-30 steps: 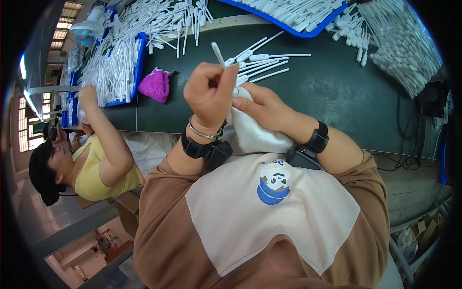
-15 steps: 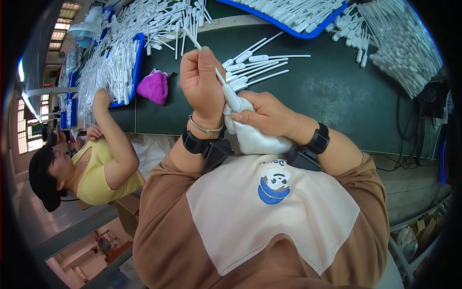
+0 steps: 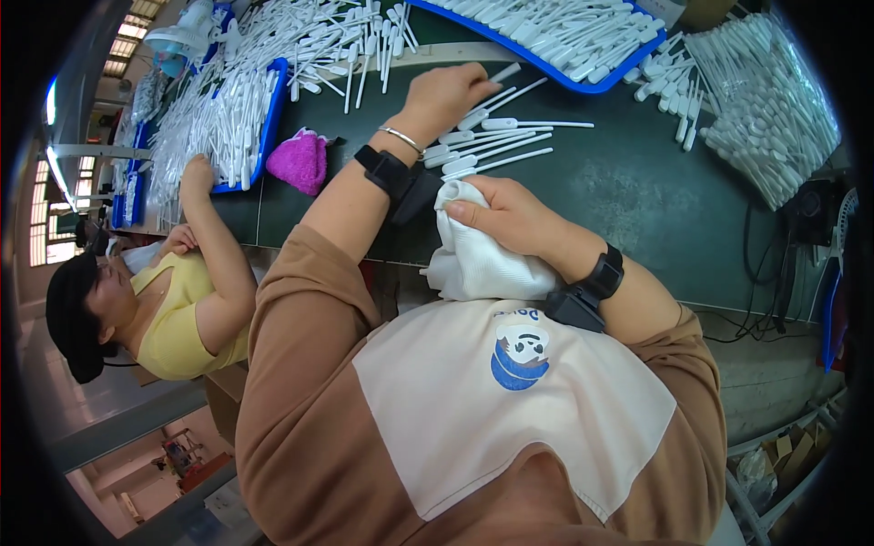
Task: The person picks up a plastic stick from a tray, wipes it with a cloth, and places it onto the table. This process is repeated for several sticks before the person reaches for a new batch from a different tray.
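Note:
My left hand (image 3: 442, 98) reaches across the green tabletop with its fingers closed on a white plastic pipette (image 3: 506, 72); only one end of it sticks out past the fingertips. Below and beside that hand lies a small loose group of similar pipettes (image 3: 500, 124), their thin stems pointing mostly right. Close to my body, my right hand (image 3: 510, 214) grips a bunched white cloth (image 3: 482, 264), thumb on top and fingers behind. The cloth's upper end forms a small rolled opening, and no pipette shows in it.
A blue tray (image 3: 596, 88) of pipettes stands at the far edge, another blue tray (image 3: 276, 118) at left. A clear bag (image 3: 774, 118) of pipettes lies far right. A pink cloth (image 3: 299, 162) sits left. A co-worker's hand (image 3: 198, 173) touches the left tray. Cables hang at right.
My left hand has moved away from the cloth, forward and right over the loose pipettes. The pipette that was held between the cloth and my left hand is out of the cloth.

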Demonstrator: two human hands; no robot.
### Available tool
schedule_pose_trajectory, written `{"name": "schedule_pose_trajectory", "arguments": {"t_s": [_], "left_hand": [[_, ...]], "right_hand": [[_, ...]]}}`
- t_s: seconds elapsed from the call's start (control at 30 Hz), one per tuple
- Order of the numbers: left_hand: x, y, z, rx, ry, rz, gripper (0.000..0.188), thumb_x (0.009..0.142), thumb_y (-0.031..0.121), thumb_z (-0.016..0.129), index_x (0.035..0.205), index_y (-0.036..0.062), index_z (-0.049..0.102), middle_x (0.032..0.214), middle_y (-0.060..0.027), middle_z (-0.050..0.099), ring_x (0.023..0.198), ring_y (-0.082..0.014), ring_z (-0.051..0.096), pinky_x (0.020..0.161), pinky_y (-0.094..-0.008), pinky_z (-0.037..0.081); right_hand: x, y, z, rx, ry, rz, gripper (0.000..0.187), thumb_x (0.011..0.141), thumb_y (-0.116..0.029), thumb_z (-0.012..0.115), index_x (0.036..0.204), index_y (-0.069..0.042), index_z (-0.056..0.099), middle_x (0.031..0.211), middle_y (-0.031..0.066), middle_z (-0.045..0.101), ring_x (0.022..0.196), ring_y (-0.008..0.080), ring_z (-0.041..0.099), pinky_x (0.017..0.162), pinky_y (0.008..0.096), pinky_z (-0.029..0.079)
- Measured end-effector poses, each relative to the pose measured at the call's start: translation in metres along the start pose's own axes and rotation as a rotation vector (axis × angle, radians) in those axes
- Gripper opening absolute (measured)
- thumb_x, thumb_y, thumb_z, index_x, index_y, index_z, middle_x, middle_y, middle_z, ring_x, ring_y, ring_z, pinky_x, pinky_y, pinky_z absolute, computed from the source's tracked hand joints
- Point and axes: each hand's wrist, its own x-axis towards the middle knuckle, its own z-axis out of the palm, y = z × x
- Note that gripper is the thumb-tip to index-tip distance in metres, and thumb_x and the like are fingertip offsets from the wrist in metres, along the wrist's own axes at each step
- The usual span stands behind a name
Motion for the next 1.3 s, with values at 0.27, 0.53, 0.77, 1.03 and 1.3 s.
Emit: {"name": "schedule_pose_trajectory", "arguments": {"t_s": [0.27,0.53,0.77,1.03,1.3], "left_hand": [[-0.009,-0.013,0.0,-0.167,0.046,-0.024,0.024,0.083,0.028,0.052,0.091,0.0065,0.059,0.08,-0.0148,0.061,0.074,-0.034,0.057,0.064,-0.0389,0.046],[0.03,-0.149,-0.041,0.191,0.279,-0.371,0.02,0.078,0.018,0.055,0.093,0.0053,0.06,0.089,-0.0175,0.062,0.084,-0.0346,0.058,0.072,-0.0395,0.047],[0.065,-0.182,-0.04,0.433,-0.023,-0.464,0.023,0.07,0.015,0.057,0.088,0.0025,0.061,0.091,-0.02,0.061,0.085,-0.033,0.06,0.073,-0.0381,0.048],[0.002,-0.102,-0.123,-0.546,0.047,-0.394,0.019,0.077,0.014,0.059,0.086,-0.0029,0.058,0.078,-0.0114,0.063,0.067,-0.0163,0.061,0.064,-0.0254,0.05],[-0.13,0.024,-0.048,-0.935,0.421,-0.108,0.014,0.077,-0.002,0.058,0.09,-0.0024,0.055,0.099,-0.012,0.059,0.086,-0.0177,0.059,0.074,-0.0264,0.049]], "right_hand": [[0.0,0.002,-0.005,0.01,0.003,0.049,0.027,0.086,-0.027,0.054,0.099,-0.003,0.055,0.085,0.0013,0.057,0.076,0.0076,0.051,0.069,0.0234,0.043],[0.002,-0.001,-0.003,0.012,0.031,0.067,0.027,0.086,-0.025,0.054,0.102,-0.004,0.054,0.088,0.0025,0.057,0.079,0.0085,0.052,0.071,0.0237,0.043],[0.002,-0.004,0.002,-0.012,0.028,0.059,0.026,0.086,-0.025,0.054,0.102,-0.004,0.054,0.088,0.0026,0.057,0.078,0.0084,0.052,0.07,0.0234,0.043],[0.0,0.0,-0.004,0.306,0.141,0.083,0.029,0.09,-0.026,0.047,0.106,-0.003,0.052,0.09,0.0046,0.058,0.079,0.0106,0.055,0.07,0.0244,0.045],[0.002,-0.011,0.002,0.712,0.4,-0.035,0.031,0.092,-0.025,0.041,0.11,-0.001,0.049,0.099,0.0081,0.057,0.082,0.0135,0.057,0.072,0.0268,0.047]]}}
